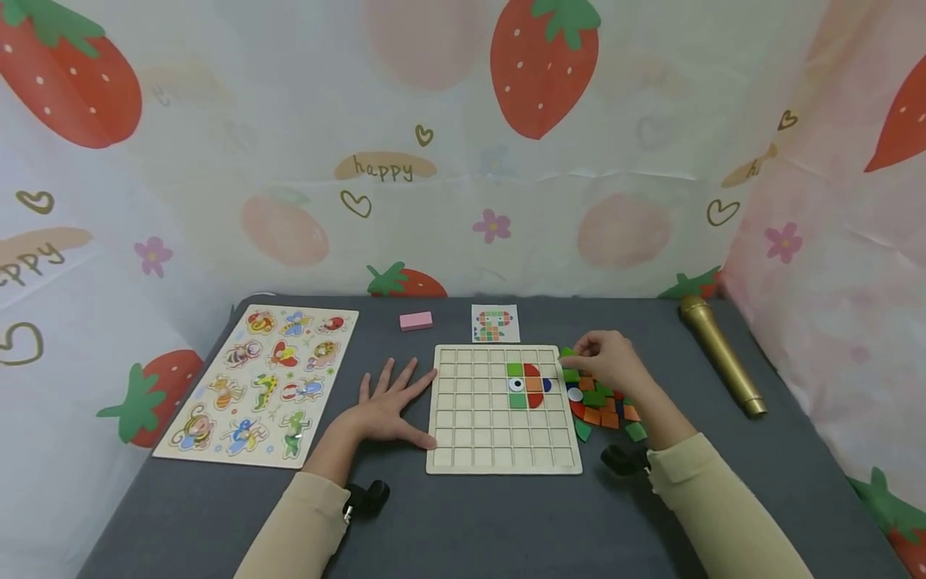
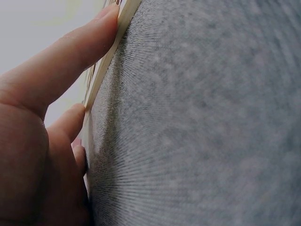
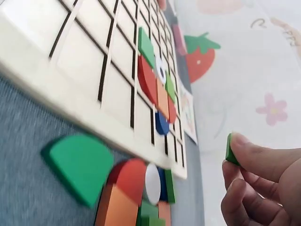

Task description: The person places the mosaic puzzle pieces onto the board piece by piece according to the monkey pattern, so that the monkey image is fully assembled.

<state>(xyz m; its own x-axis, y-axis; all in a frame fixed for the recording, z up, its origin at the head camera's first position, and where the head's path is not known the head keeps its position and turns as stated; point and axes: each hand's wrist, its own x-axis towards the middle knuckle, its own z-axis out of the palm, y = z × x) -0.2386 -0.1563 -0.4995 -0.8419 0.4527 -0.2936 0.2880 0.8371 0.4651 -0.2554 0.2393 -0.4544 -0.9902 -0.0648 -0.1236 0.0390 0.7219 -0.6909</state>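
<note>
A pale wooden grid board (image 1: 471,438) lies flat on the table. My left hand (image 1: 383,412) is spread beside it, thumb and index fingertip touching its left edge; the left wrist view shows the thumb (image 2: 70,56) against that edge. In my right hand (image 1: 615,359), above the tile pile at the board's right side, a small green tile (image 3: 230,149) is pinched between thumb and fingers. On the grid's upper right sit a white eye tile (image 1: 516,384), red rounded tiles (image 1: 534,370), an orange square (image 1: 533,385), green squares (image 1: 517,400) and a blue rounded tile (image 1: 546,385).
Loose colored tiles (image 1: 609,420) lie heaped right of the board. A pattern card (image 1: 511,315) and a pink block (image 1: 415,322) stand behind it. An insect picture board (image 1: 239,394) lies at left, a gold microphone-like cylinder (image 1: 723,358) at right.
</note>
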